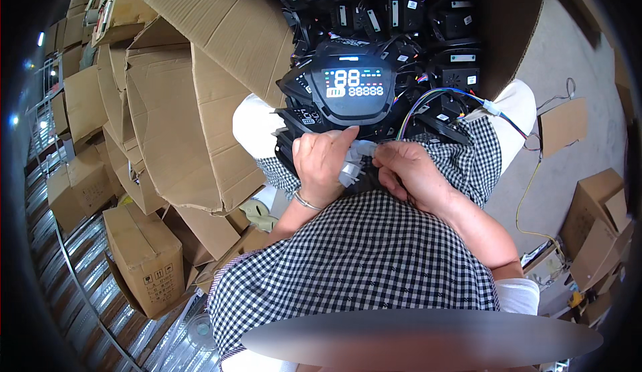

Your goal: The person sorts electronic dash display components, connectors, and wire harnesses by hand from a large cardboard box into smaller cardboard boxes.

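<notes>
In front of my lap a black dashboard display unit (354, 114) has its screen lit with white digits and small coloured marks. Just below it, my left hand (319, 165) is closed around a bunch of whitish translucent plastic pieces (349, 173), its thumb pointing up toward the display. From the other side my right hand (409, 170) pinches the upper end of the same bunch with thumb and forefinger. Whether these pieces are connectors or a crumpled bag is too unclear to tell. A multicoloured cable (428, 95) arches right from beside the display to a white connector (491, 107).
Several more black display units (394, 14) fill the big open cardboard box (247, 34) ahead, between my knees. Folded cartons (160, 104) and a closed carton (144, 258) stand on the left. At right lie a cardboard piece (564, 127), a thin yellow wire (520, 205) and open boxes (595, 218).
</notes>
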The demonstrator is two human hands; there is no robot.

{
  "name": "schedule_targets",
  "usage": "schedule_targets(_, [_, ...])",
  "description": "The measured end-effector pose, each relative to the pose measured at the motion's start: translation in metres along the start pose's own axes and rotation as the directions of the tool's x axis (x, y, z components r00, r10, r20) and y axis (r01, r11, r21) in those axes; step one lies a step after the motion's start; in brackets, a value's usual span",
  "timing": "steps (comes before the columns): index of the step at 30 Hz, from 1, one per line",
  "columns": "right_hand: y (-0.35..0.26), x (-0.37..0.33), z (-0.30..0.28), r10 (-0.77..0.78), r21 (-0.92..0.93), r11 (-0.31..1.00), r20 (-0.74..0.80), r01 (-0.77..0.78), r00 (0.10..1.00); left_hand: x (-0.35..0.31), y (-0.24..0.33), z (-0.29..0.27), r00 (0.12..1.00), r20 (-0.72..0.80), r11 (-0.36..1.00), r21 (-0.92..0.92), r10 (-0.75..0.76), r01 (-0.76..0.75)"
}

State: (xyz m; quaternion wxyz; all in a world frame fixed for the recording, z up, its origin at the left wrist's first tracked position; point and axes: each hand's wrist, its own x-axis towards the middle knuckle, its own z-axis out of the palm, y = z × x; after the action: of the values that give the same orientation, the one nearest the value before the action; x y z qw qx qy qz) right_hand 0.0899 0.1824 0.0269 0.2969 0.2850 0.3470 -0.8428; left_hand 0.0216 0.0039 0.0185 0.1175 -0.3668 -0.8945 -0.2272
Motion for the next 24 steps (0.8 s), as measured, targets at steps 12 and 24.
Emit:
schedule_targets(12, [-0.084, -0.004, -0.018, -0.363, -0.298, 0.894, -0.048, 0.334, 0.930, 0.011, -0.007, -0.018, 0.982, 0.163, 0.975, -0.183, -0.097, 0.127])
schedule_targets(24, [-0.185, 0.175, -0.059, -0.484, 0.244, 0.498, -0.717, 0.832, 0.501, 0.019, -0.014, -0.029, 0.992, 0.106, 0.921, -0.374, -0.072, 0.107])
